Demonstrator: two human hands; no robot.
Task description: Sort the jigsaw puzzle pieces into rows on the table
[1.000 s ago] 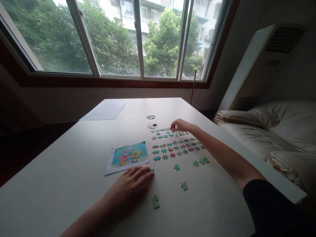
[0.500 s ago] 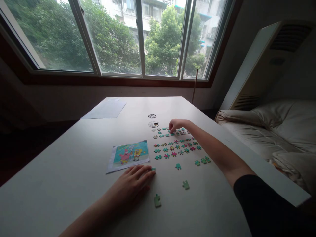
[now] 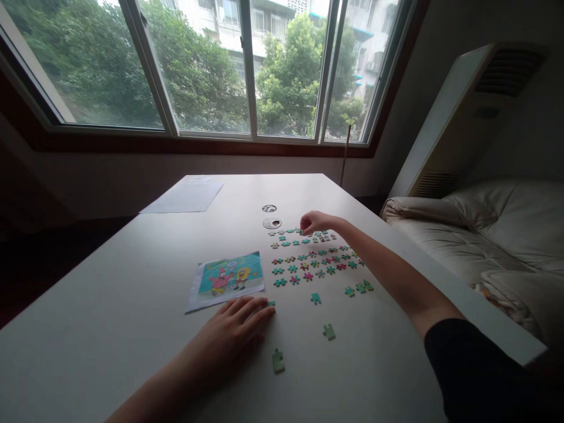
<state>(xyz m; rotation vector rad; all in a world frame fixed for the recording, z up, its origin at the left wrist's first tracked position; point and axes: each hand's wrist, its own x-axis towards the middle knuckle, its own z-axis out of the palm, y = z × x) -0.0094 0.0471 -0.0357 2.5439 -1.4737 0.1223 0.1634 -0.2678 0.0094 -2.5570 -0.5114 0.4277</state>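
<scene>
My left hand (image 3: 242,320) lies palm down with its fingers stretched out, just below the printed cartoon picture (image 3: 231,275). A teal puzzle piece (image 3: 271,304) peeks out at its fingertips. Over the far rows, my right hand (image 3: 314,222) is closed in a pinch, with a bit of a green-teal puzzle piece (image 3: 301,232) showing at the fingertips. Rows of small teal, pink and yellow puzzle pieces (image 3: 307,276) spread below it. Nearer to me lie a teal piece (image 3: 316,298), a green piece (image 3: 328,332) and another green piece (image 3: 278,361), apart from one another.
The white table (image 3: 110,305) runs toward the window. Two round inserts (image 3: 272,224) are set in its top, and a sheet of paper (image 3: 183,195) lies at the far left corner. A few green pieces (image 3: 361,288) lie at the right. A cream sofa (image 3: 440,229) stands beyond the right edge.
My right hand has lifted slightly from the far rows, with the green-teal piece at its fingertips. The left hand rests in the same place. The view has shifted a little.
</scene>
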